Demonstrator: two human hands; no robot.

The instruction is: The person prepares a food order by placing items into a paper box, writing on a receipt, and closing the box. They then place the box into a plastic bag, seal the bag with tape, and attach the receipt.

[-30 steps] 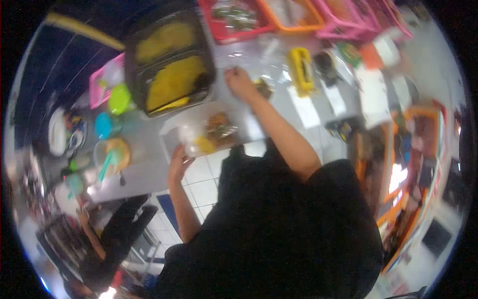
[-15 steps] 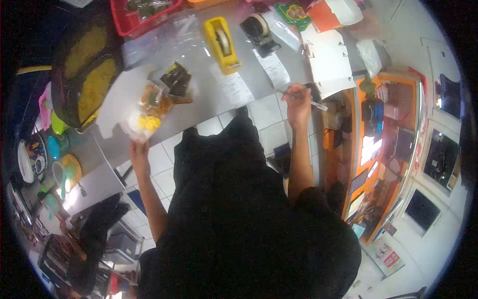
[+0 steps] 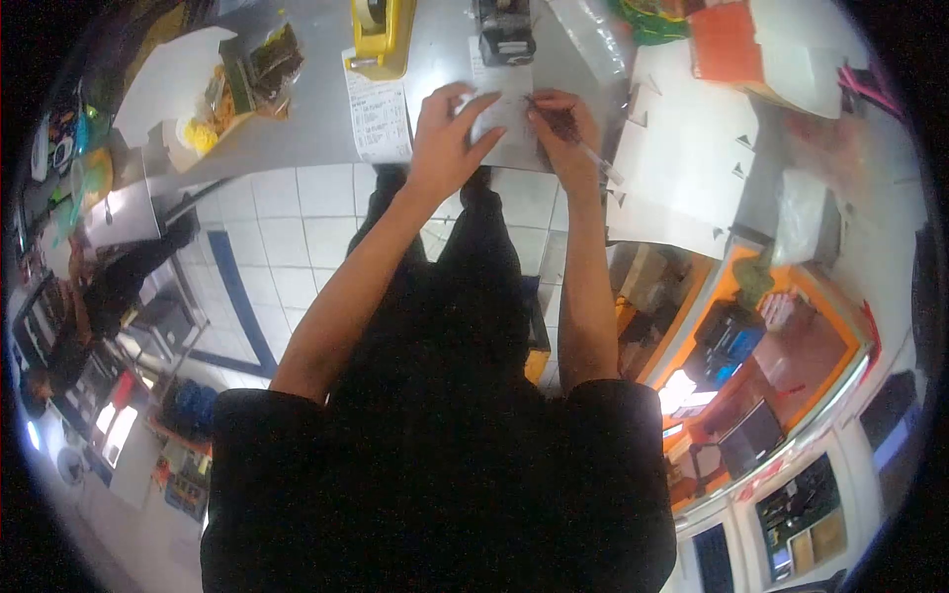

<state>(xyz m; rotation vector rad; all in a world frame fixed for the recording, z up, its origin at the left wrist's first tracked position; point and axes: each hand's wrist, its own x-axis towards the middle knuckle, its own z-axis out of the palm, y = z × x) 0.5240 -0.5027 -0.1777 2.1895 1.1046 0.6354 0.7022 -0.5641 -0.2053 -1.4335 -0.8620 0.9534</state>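
Over the front edge of the metal counter, my left hand (image 3: pixel 453 138) has its fingers spread, the tips at the left side of a printed receipt (image 3: pixel 512 128). In my right hand (image 3: pixel 568 127) a pen (image 3: pixel 605 168) is gripped, its writing end over that receipt and its pale back end sticking out toward the lower right. Another receipt (image 3: pixel 380 124) lies to the left, its lower end near the counter edge. Behind it stands a yellow tape dispenser (image 3: pixel 393 40), and a black tape dispenser (image 3: pixel 506 40) sits at the top of the receipt under my hands.
Right of my hands lies an unfolded white carton (image 3: pixel 682 148), with an orange-and-white box (image 3: pixel 727 44) behind it. At the left, packets of food (image 3: pixel 262 79) rest by a white sheet (image 3: pixel 168 84). An orange-framed cabinet (image 3: pixel 781 326) stands at the right; a person (image 3: pixel 119 272) is far left.
My left hand has left the food packets and come over to the receipt. My right hand, still with the pen, has moved onto the receipt too. The view has swung to the right.
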